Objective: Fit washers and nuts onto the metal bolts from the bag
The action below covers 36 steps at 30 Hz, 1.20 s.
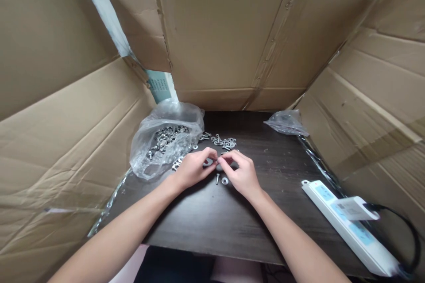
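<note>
Two bare forearms are seen rising from the bottom edge of the frame toward its middle, over a dark wooden table [212,221]. At the lower right, a white power strip [348,225] is laid slantwise on the table, with a white plug block seated in it and a black cable looped off to the right edge. Just below the centre, the left hand [192,169] and the right hand [241,173] are brought together, fingertips almost meeting. A small metal piece [210,162] is pinched between the curled fingers of the left hand, and its right end is met by the thumb and forefinger of the right hand, which are pressed together; whether it is a washer or a screw cannot be told. Directly beneath the fingertips, a loose screw [217,179] and a washer [225,181] are left lying on the table, just beside each other. Farther up, a scatter of small metal parts [224,141] is spread above the hands. Left of centre, a clear plastic bag [166,141] holding more metal hardware is slumped open. Toward the upper right of the table, a second, smaller plastic bag [287,123] is set well apart. Creased cardboard walls [232,31] are stood around the table on three sides.
</note>
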Each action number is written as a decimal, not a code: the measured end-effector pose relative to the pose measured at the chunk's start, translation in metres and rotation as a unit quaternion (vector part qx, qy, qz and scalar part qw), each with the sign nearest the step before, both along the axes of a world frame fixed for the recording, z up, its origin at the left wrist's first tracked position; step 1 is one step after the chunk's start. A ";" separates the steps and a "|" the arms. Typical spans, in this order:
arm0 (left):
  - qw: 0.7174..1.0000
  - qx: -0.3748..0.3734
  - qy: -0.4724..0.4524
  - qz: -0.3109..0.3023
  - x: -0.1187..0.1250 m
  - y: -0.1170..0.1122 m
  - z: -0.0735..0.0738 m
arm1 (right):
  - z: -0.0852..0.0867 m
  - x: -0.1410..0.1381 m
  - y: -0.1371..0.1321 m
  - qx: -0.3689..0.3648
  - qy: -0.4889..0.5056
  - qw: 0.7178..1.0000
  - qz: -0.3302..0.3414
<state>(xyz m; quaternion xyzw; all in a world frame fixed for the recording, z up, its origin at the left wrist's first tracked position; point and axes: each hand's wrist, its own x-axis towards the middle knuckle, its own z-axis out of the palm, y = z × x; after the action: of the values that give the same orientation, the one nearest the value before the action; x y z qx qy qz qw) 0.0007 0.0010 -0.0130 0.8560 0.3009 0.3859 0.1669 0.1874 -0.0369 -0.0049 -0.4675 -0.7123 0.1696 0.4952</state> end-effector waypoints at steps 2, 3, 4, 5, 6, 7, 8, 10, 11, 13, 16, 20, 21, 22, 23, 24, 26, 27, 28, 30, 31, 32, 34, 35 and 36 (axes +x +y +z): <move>1.000 -0.004 -0.007 -0.002 0.001 -0.001 0.001 | 0.000 -0.001 -0.001 -0.004 -0.004 1.000 -0.015; 1.000 -0.007 -0.013 -0.001 0.001 -0.002 0.001 | 0.000 -0.001 -0.001 -0.002 -0.006 1.000 -0.016; 1.000 -0.008 -0.021 0.001 0.001 -0.003 0.001 | 0.001 -0.001 -0.001 0.002 -0.007 1.000 -0.013; 1.000 -0.010 -0.028 0.004 0.001 -0.003 0.000 | 0.001 0.000 -0.001 0.006 -0.009 1.000 -0.006; 0.999 -0.013 -0.034 0.009 0.001 -0.003 0.000 | 0.002 0.000 -0.001 0.008 -0.014 1.000 0.004; 0.999 -0.017 -0.038 0.013 0.001 -0.003 0.000 | 0.002 0.002 -0.002 0.008 -0.021 1.000 0.014; 0.999 -0.023 -0.039 0.016 0.000 -0.002 -0.001 | 0.003 0.003 -0.002 0.003 -0.029 0.999 0.022; 0.998 -0.035 -0.045 0.022 -0.001 -0.001 0.000 | 0.004 0.007 -0.002 -0.015 -0.056 0.997 0.041; 0.998 -0.039 -0.053 0.026 -0.001 0.000 0.000 | 0.005 0.009 -0.002 -0.027 -0.072 0.996 0.048; 0.995 -0.040 -0.076 0.041 -0.002 0.002 0.001 | 0.004 0.012 -0.002 -0.038 -0.109 0.990 0.084; 0.993 -0.036 -0.097 0.061 -0.003 0.004 0.003 | 0.003 0.013 -0.003 -0.052 -0.098 0.992 0.065; 0.995 -0.035 -0.080 0.046 -0.004 0.004 0.001 | 0.003 0.009 -0.004 -0.083 -0.037 0.995 0.036; 0.995 -0.034 -0.076 0.046 -0.004 0.003 0.001 | 0.003 0.008 -0.004 -0.095 -0.030 0.994 0.050; 0.996 -0.034 -0.073 0.049 -0.004 0.003 0.001 | 0.004 0.008 -0.005 -0.107 -0.026 0.992 0.068; 0.995 -0.035 -0.072 0.052 -0.005 0.004 0.001 | 0.005 0.008 -0.005 -0.117 -0.024 0.989 0.084; 0.995 -0.038 -0.072 0.057 -0.005 0.004 0.002 | 0.006 0.008 -0.006 -0.124 -0.023 0.987 0.097; 0.993 -0.047 -0.083 0.074 -0.007 0.006 0.004 | 0.006 0.008 -0.006 -0.122 -0.030 0.987 0.099; 0.991 -0.051 -0.092 0.082 -0.007 0.006 0.005 | 0.006 0.009 -0.006 -0.115 -0.034 0.989 0.088; 0.990 -0.055 -0.101 0.086 -0.008 0.007 0.005 | 0.006 0.009 -0.006 -0.105 -0.036 0.991 0.071; 0.990 -0.059 -0.108 0.075 -0.007 0.007 0.006 | 0.004 0.008 -0.005 -0.093 -0.022 0.995 0.032; 0.991 -0.060 -0.103 0.061 -0.006 0.006 0.005 | 0.003 0.008 -0.004 -0.091 -0.006 0.996 0.016; 0.993 -0.059 -0.094 0.045 -0.005 0.005 0.005 | 0.002 0.007 -0.003 -0.091 0.010 0.996 0.006; 0.996 -0.053 -0.069 0.017 -0.003 0.004 0.003 | 0.000 0.006 -0.002 -0.089 0.030 0.996 0.006; 0.997 -0.052 -0.058 0.009 -0.002 0.003 0.003 | 0.000 0.005 -0.001 -0.084 0.032 0.996 0.013; 0.997 -0.052 -0.049 0.003 -0.002 0.002 0.002 | 0.000 0.005 -0.001 -0.077 0.027 0.996 0.020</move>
<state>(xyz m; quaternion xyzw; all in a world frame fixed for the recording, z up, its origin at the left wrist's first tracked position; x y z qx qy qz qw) -0.0009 0.0029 -0.0105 0.8255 0.3143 0.4114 0.2246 0.1920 -0.0379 -0.0053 -0.4848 -0.6928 0.2466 0.4735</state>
